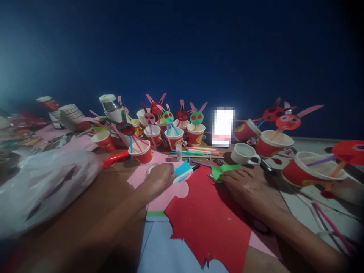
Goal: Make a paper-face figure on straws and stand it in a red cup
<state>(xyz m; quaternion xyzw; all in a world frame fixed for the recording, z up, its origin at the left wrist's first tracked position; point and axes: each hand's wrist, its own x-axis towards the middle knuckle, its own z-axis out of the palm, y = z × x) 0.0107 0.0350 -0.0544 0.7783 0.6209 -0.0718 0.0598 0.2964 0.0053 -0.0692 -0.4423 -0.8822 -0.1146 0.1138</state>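
My left hand (162, 176) is closed at the left end of a white marker (183, 175) with a black cap. A piece of blue paper (182, 169) lies by the marker; whatever the fingers pinch is hidden. Under this hand is pink paper (159, 203), with a round white object (150, 169) behind the knuckles. My right hand (240, 184) has its fingers bent down over a piece of green paper (224, 170), gripping its near edge. A thin metal tip (212, 177) pokes out beside it. Between my arms lies a large cut sheet of red paper (210, 216).
Paper-cup figures with eared paper heads (197, 118) stand along the back and right. A clear vial (179, 152), drinking straws (201, 152), a mug (245, 153), red-handled scissors (115, 158), a flask (112, 110) and a plastic bag (48, 185) surround the paper. A bright pixelated screen (223, 125) stands upright.
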